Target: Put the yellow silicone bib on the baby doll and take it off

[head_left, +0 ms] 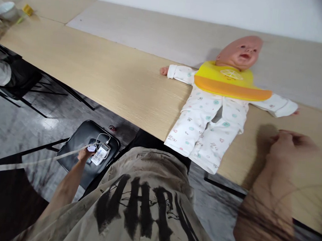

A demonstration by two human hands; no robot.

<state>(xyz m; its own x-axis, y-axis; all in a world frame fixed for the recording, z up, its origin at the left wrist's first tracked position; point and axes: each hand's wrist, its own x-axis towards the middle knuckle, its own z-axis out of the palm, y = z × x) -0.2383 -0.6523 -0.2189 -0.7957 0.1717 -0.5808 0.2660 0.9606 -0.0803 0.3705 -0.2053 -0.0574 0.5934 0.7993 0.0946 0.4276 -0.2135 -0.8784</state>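
My left hand (85,153) reaches down to a black chair seat, its fingers closed on a small device with a pale face (92,148). Beside it lies a white power bank (101,154) with a looped white cable. Over the tabletop at the right, my right hand (293,140) is blurred; its fingers look curled, but what is in them, if anything, does not show. Left of that hand, a baby doll (214,113) lies face up in white printed clothes, arms spread. A yellow silicone bib (229,74) with an orange pocket covers its chest.
The doll's legs reach the front edge of the long wooden table (112,66). At the far left are a pale bowl (6,11), a yellow object (27,10) and part of another person. A black folding chair (88,128) stands left of my body. A can (111,127) is on the floor.
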